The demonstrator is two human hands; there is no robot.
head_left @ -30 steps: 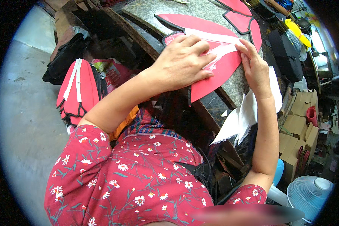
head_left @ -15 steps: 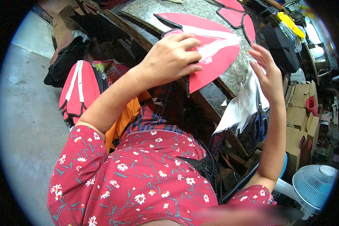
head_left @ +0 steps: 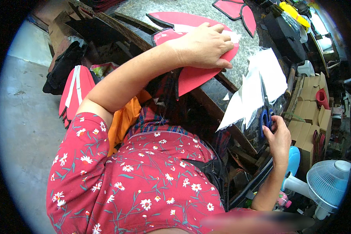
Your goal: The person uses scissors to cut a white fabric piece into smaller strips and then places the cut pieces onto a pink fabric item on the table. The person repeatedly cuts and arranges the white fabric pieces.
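My left hand (head_left: 208, 46) lies on a red leaf-shaped piece (head_left: 199, 81) with black edging, its fingers stretched over the tip. White strips on that piece are mostly covered by the hand. At the right, my right hand (head_left: 277, 136) has its thumb and fingers at the blue handles of a pair of scissors (head_left: 265, 121). The scissors' blades point away from me and rest over white cloth (head_left: 241, 99) with frayed edges, at the table's near right side.
More red black-edged pieces (head_left: 227, 8) lie farther back on the speckled table top (head_left: 138, 9). A stack of red pieces with white strips (head_left: 73, 87) stands at the left. Cardboard boxes (head_left: 305, 113) and a blue-and-white fan (head_left: 328, 181) are at the right.
My left hand has slid right across the red piece, towards its tip. My right hand has come down from beside that piece to the scissors' handles. The white cloth is now spread out more.
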